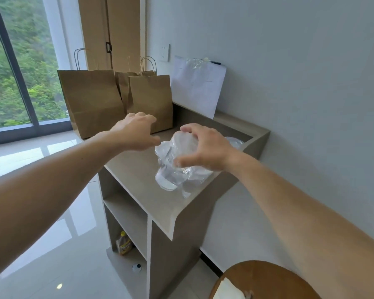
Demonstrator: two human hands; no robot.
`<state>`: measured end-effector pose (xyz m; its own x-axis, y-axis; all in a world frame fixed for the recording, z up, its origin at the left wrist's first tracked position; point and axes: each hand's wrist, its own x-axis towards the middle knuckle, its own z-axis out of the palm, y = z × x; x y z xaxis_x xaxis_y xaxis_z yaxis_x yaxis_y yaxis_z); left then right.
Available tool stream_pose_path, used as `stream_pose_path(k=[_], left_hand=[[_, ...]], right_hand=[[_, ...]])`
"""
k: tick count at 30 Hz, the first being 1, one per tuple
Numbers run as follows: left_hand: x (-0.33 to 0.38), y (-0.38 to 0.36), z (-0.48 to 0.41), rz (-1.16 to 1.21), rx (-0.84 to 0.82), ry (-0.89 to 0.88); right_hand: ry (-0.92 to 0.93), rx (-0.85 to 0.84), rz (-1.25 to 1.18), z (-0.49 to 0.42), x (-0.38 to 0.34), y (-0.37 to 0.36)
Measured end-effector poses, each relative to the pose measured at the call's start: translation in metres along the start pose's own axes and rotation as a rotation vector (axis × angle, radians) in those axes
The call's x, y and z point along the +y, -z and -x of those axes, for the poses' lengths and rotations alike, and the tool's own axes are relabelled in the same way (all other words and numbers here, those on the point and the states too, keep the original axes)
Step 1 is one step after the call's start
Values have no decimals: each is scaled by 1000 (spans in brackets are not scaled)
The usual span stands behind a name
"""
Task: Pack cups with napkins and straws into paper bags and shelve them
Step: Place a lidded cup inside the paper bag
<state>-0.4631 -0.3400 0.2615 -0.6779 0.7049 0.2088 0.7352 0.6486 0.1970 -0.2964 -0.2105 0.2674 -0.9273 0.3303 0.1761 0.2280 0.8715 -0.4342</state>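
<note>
I am finding the wrapped bundle of clear cups sitting over the counter, directly beneath the right hand, with the brown paper bags standing at 11 o'clock from it. The clear plastic is blurring together and the palm is covering the bundle's top, so I am not making out a cup count. The right hand is clamping the bundle between curled fingers and thumb, while the left hand is hovering with fingers spread at 9 o'clock, and I cannot tell whether it touches the bundle.

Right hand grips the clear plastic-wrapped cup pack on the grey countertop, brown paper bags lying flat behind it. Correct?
No: the head view shows the brown paper bags standing upright, handles up, not flat. The right hand does grip the clear plastic-wrapped cup pack on the grey countertop.
</note>
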Motion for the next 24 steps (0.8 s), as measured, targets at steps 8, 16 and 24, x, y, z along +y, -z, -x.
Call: stream_pose_path(k=[8,16,24], left_hand=[[116,-18,-42,72,-12,-330],[274,-72,-28,78,-162,-691],[382,-164,52,-74,-382,-910]], right_hand=[[-305,387,-56,76,68,88],[-739,489,68,206,154,91],[-1034,378,38,323,231,35]])
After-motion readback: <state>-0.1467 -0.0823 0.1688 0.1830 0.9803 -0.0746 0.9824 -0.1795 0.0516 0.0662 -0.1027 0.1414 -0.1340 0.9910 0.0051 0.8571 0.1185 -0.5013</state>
